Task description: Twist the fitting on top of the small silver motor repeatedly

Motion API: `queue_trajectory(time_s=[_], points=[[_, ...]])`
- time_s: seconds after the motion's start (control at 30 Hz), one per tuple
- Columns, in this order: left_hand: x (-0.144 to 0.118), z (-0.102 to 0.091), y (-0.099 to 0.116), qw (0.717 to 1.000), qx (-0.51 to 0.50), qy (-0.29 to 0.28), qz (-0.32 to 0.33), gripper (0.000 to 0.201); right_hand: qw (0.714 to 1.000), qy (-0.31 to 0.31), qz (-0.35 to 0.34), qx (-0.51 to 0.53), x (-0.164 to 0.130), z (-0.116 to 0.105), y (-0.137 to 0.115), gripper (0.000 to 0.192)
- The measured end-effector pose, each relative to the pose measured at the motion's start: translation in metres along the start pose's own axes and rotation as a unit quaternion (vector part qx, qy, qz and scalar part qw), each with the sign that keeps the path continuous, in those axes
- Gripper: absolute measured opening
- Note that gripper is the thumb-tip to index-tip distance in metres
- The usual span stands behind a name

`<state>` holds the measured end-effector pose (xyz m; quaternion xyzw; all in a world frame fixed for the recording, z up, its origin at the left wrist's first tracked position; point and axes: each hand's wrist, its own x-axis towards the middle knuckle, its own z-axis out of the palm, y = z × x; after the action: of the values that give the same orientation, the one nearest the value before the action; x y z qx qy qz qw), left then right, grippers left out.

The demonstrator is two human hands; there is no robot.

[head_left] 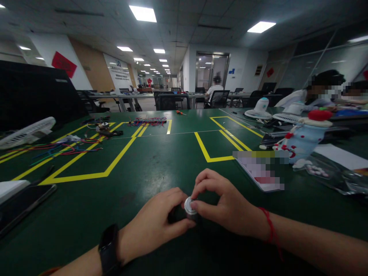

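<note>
A small round metal cylinder point(190, 207) with a silver top and a darker lower body stands upright near the front of the green table point(161, 168). My left hand point(159, 216), with a black watch on the wrist, curls its fingers and thumb around the cylinder's side. From the right, my right hand point(222, 201) pinches at the silver top with thumb and forefinger. A red cord point(269, 226) circles my right wrist. Fingertips partly cover the cylinder, so its exact kind is unclear.
Yellow tape point(120, 155) marks the tabletop. At left lie a dark phone point(27, 209), coloured wires point(61, 147) and a white fan point(27, 134). A blurred card point(258, 174) and a pale blue bottle point(306, 136) are at right. An orange screwdriver point(179, 112) lies far back. Other people sit beyond.
</note>
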<state>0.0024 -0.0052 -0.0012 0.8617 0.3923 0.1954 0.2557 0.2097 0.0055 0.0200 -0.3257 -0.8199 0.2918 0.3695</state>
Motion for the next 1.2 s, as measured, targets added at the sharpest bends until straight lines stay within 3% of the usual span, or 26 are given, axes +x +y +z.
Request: queue_trajectory(time_s=[0.13, 0.33, 0.5, 0.6, 0.77, 0.87, 0.97, 1.07, 1.13, 1.2], points=[[0.0, -0.001, 0.001, 1.0, -0.001, 0.001, 0.001, 0.016, 0.999, 0.03, 0.025, 0.01, 0.001, -0.012, 0.007, 0.006], [0.0, -0.004, 0.002, 1.0, 0.0, -0.002, -0.003, 0.014, 0.988, -0.143, 0.03, -0.052, -0.013, -0.026, 0.032, 0.009], [-0.002, -0.003, 0.002, 1.0, -0.001, -0.005, -0.007, 0.016, 0.979, -0.171, 0.018, -0.11, -0.016, -0.02, 0.029, 0.012], [-0.002, -0.003, 0.002, 1.0, -0.001, -0.007, -0.006, 0.015, 0.987, -0.144, 0.03, -0.063, -0.013, -0.027, 0.027, 0.016], [-0.001, -0.005, 0.001, 1.0, -0.008, -0.011, -0.005, 0.014, 0.99, 0.035, 0.137, -0.005, -0.001, -0.049, 0.056, 0.025], [-0.001, -0.005, 0.0, 1.0, -0.009, -0.014, -0.006, 0.015, 0.98, 0.047, 0.189, -0.048, 0.003, -0.055, 0.079, 0.029], [-0.001, -0.004, -0.001, 1.0, -0.007, -0.014, -0.007, 0.016, 0.982, 0.013, 0.175, -0.071, 0.002, -0.053, 0.081, 0.024], [-0.001, -0.004, -0.001, 1.0, -0.007, -0.012, -0.007, 0.015, 0.985, -0.082, 0.087, -0.124, -0.002, -0.046, 0.06, 0.018], [-0.001, -0.003, 0.0, 1.0, -0.007, -0.013, -0.005, 0.015, 0.98, -0.163, 0.051, -0.106, -0.005, -0.04, 0.043, 0.023], [-0.001, -0.003, 0.001, 1.0, -0.006, -0.011, -0.004, 0.014, 0.974, -0.198, 0.018, -0.11, -0.008, -0.032, 0.031, 0.023]])
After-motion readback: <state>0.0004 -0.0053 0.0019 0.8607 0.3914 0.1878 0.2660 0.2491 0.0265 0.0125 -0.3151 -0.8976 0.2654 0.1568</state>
